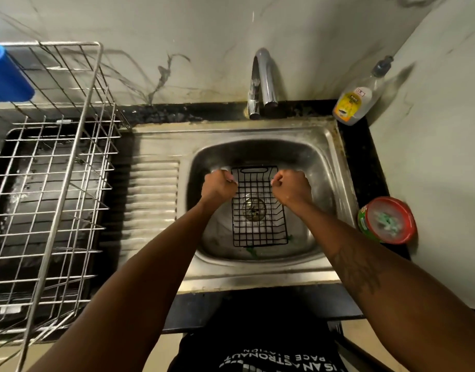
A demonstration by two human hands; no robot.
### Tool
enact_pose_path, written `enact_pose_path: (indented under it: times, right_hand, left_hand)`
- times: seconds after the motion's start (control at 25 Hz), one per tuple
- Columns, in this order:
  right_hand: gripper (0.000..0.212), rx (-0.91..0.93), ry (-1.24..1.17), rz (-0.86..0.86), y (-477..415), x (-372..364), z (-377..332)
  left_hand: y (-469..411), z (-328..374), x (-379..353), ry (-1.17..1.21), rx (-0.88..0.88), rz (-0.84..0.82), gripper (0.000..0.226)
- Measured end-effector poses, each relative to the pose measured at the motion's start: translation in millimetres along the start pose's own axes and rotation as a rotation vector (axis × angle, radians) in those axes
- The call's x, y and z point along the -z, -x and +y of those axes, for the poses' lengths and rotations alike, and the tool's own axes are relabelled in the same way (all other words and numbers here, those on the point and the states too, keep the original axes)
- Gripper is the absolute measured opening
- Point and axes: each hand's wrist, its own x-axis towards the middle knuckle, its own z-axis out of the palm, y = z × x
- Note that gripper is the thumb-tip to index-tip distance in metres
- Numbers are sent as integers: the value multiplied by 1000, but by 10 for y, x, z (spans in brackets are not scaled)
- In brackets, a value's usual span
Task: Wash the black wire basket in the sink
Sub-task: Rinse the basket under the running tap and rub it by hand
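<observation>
Two hands held one black wire basket [259, 208] over the bowl of the steel sink [327, 162]. Basket was rectangular, thin black wire in a square grid, low sides, with a slot handle in its far end wall. It sat lengthwise, far end toward the tap [263, 81], and the drain [254, 209] showed through its mesh. Left hand [218, 185] was curled into a fist around the left long edge near the far end. Right hand [291, 185] was curled the same way around the right long edge opposite. Fists covered the wire they gripped, so the fingertips were hidden. Could not tell whether the basket's bottom touched the sink floor. Small green bits lay by its near corners, too blurred to identify. Bottle [357, 100] stood at the back right corner, label unreadable. Round tub [386, 220] with a red rim stood right of the sink, its contents smeared by blur. Metal dish rack [56, 162] to the left was cut off by the frame edge, as was a blue cup [5, 73] at its far corner.
</observation>
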Motion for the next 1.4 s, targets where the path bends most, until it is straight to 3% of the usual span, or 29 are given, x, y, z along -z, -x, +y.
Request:
enact_pose_path:
  times: [0.08, 0.16, 0.4, 0.68, 0.92, 1.0, 1.16, 1.28, 1.4]
  right_hand:
    - [9, 43, -41, 12, -17, 70, -119]
    - [7, 86, -107, 46, -28, 172, -256]
    - [5, 168, -310, 170, -132, 487, -515]
    - [4, 133, -289, 261, -248, 598, -292]
    - [6, 110, -325, 242, -321, 526, -134]
    - [6, 111, -323, 231, -354, 493, -104]
    - [7, 102, -316, 226, -372, 453, -110]
    - [7, 114, -289, 224, -382, 440, -150]
    - [8, 109, -291, 199, -408, 384, -168]
  left_hand:
    - [-3, 100, 87, 22, -47, -3, 5]
    - [11, 271, 221, 14, -119, 11, 15]
    - [-206, 1039, 628, 145, -224, 237, 25]
    - [-642, 1477, 514, 75, -165, 247, 40]
    - [-759, 1525, 525, 72, -146, 313, 35]
    - [-842, 1424, 511, 294, -3, 272, 27]
    - [-950, 1173, 557, 675, 298, -19, 35]
    - [-991, 1154, 657, 571, 276, -81, 39]
    - [-878, 1099, 643, 367, 152, -2, 40]
